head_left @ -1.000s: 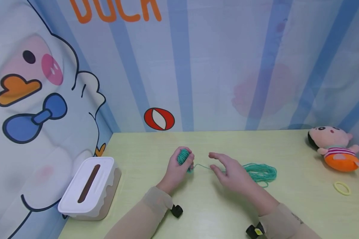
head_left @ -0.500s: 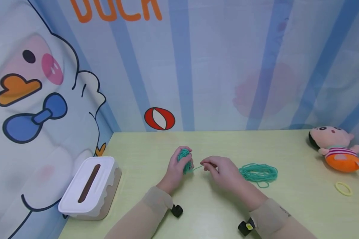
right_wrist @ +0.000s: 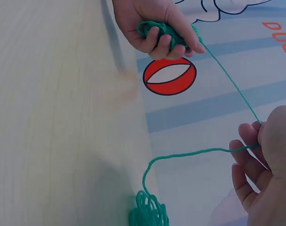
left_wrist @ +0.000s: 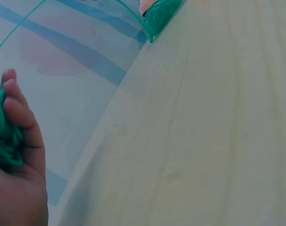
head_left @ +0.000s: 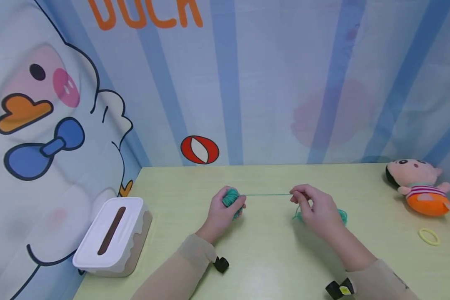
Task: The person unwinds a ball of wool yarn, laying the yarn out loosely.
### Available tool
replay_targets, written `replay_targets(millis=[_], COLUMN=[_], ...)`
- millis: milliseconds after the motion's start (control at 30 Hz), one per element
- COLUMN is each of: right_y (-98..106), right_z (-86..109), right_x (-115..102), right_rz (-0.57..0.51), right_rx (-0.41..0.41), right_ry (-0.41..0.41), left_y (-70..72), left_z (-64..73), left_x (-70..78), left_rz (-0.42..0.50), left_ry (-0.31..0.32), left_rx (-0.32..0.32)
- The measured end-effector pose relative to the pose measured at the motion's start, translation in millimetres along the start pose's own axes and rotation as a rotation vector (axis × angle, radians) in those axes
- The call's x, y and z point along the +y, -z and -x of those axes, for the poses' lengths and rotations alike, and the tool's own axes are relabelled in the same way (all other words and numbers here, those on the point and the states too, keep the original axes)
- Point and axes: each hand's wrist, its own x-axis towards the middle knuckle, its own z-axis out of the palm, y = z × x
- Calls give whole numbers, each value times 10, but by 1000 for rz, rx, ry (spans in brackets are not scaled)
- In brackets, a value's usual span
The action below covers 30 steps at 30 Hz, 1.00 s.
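A small ball of green yarn [head_left: 230, 197] sits in the curled fingers of my left hand [head_left: 220, 214], over the middle of the table. From it a single strand [head_left: 266, 194] runs straight across to my right hand [head_left: 318, 210], which pinches it between thumb and fingertips. In the right wrist view the strand [right_wrist: 194, 153] goes on from the right hand down to a loose heap of green yarn [right_wrist: 148, 212]. That heap lies on the table, partly hidden behind the right hand in the head view.
A white lidded box with a brown slot [head_left: 112, 233] stands at the table's left edge. At the far right lie a plush doll [head_left: 420, 187] and a yellow ring [head_left: 429, 236]. A printed cloth [head_left: 266, 83] hangs behind the table [head_left: 262, 258].
My right hand first closed on the strand near the ball, then moved right and slightly up, drawing it straight. The left hand has stayed almost in place, with the ball turned a little.
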Motion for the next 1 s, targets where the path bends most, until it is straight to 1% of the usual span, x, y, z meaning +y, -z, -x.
replay_targets(millis=[100,167,200,333,367,433,467,567,667,733,833,1000], right_y=[78,123,148,249,274,324,349,422,491,531,588,673], right_z=[45,68,82,125,136,162,174,213,251,276,306,329], right_x=[73,122,145,241,267,322,348,420,478,518,597,744], right_rz=[4,1,2,-8,-6,1,3,21,45,68,110,191], right_rx=[79,129,146,198,201,205,206,215,231,237,207,91], right_ry=[20,17,6,-36,-47,-65,-73,-95,-112,-129,-169,-266], left_y=[4,6,6,5,3,-1,-2,-8,-10,-9,-4,-2], left_z=[-4,-6,-7,-11,-13,-18,-19,-28,-37,-37,-37,-33], left_x=[3,15,22,35,35,25,21,-4,-30,-36,-36,-25], left_rz=[-77,-83,-65,84,100,110,98,57,78,94,92,31], left_ry=[0,1,-2,14,22,31,28,0,-27,-38,-33,-10], left_rx=[39,36,25,-46,-54,-62,-61,-48,-38,-19,36,182])
